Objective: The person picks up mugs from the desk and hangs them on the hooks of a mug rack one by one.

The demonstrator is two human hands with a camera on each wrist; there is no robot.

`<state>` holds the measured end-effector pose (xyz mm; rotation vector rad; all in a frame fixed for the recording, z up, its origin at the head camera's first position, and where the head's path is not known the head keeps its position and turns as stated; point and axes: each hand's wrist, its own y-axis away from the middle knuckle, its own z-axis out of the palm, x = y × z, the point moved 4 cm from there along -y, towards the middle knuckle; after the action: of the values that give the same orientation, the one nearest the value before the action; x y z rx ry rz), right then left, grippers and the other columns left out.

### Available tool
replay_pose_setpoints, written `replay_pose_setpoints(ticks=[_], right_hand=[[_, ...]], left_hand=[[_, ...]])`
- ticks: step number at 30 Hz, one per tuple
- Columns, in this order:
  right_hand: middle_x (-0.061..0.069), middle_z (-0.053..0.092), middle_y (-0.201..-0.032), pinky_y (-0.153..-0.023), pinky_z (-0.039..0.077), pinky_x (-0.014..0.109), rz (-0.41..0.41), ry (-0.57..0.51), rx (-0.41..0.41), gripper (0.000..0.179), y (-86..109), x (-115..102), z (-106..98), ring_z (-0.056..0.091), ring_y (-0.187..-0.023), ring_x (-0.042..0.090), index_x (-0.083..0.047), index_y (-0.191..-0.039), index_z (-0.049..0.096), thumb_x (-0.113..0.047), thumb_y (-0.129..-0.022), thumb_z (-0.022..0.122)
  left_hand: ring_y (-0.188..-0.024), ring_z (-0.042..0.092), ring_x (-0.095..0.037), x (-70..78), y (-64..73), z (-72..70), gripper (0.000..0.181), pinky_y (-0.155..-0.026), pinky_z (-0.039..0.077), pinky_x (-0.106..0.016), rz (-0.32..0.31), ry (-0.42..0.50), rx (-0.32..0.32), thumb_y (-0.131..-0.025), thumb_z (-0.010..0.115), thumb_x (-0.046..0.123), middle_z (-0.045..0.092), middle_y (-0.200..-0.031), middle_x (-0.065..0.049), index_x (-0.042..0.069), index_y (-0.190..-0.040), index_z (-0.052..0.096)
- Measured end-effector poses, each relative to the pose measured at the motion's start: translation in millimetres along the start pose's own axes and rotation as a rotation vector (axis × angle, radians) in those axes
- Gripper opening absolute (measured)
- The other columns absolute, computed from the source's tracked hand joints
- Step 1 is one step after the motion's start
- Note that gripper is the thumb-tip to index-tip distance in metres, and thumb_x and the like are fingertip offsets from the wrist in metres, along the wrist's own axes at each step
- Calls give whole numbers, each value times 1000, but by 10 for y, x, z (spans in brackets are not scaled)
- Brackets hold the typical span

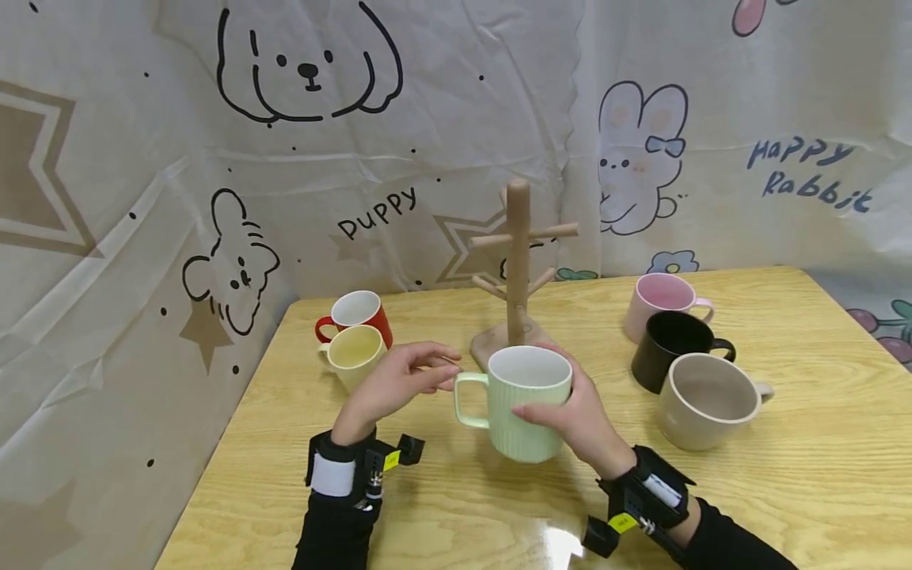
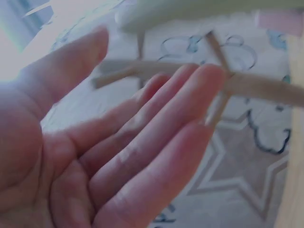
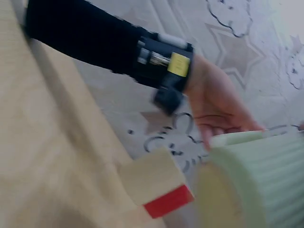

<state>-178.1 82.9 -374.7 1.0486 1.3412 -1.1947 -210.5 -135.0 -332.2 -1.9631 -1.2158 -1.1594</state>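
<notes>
A light green ribbed mug [image 1: 523, 423] is held up off the table, upright, in front of the wooden mug stand. My right hand [image 1: 590, 423] grips it round its body, thumb on the near side. The mug's handle points left, towards my left hand [image 1: 402, 380], whose fingertips lie close by it; whether they touch is hard to tell. In the left wrist view the fingers [image 2: 152, 147] are loosely extended with nothing in the palm. The mug's ribbed side [image 3: 275, 175] fills the right wrist view's lower right corner.
Behind the green mug stands the wooden mug stand [image 1: 518, 261] with bare pegs. A red mug [image 1: 375, 323] and a yellow mug [image 1: 356, 360] are at left. At right are a pink mug [image 1: 641, 317], a black mug [image 1: 651, 356] and a beige mug [image 1: 698, 419].
</notes>
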Motion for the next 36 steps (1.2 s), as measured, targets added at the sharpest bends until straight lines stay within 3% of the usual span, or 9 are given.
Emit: replay_pose_setpoints(ticks=[5,11,17,26,36], right_hand=[[9,47,-117,-83,45,25,-133,-210,212,75,151,-38,-69,47,-102,21,-2,-132,32,10,-65,63],[7,47,-115,-80,47,23,-189,-392,372,63,81,-4,-150,47,-102,21,-7,-127,35,11,-71,58],[4,48,-114,-81,46,23,-209,-430,435,63,-81,113,-185,47,-102,20,-5,-128,34,10,-72,58],[4,46,-113,-81,45,21,-204,-457,457,65,-238,309,-197,47,-102,18,-3,-130,31,10,-72,57],[3,45,-113,-81,43,21,-148,-427,494,65,-307,467,-219,46,-102,18,-7,-130,31,7,-72,59]], left_hand=[[-84,63,-22,12,147,-269,36,-84,49,-35,22,115,189,-86,56,24,63,-104,-22,-1,-111,56],[-82,63,-21,36,220,-399,33,-83,49,-29,36,103,274,-84,59,23,64,-100,-21,0,-108,58],[-83,63,-21,38,219,-401,35,-83,49,-28,50,88,272,-82,60,25,65,-99,-19,0,-106,59],[-83,62,-22,45,196,-341,33,-81,49,-27,71,59,225,-82,61,23,64,-95,-21,0,-106,59],[-83,62,-18,54,208,-301,35,-86,48,-38,42,33,191,-83,59,27,65,-96,-19,2,-107,59]])
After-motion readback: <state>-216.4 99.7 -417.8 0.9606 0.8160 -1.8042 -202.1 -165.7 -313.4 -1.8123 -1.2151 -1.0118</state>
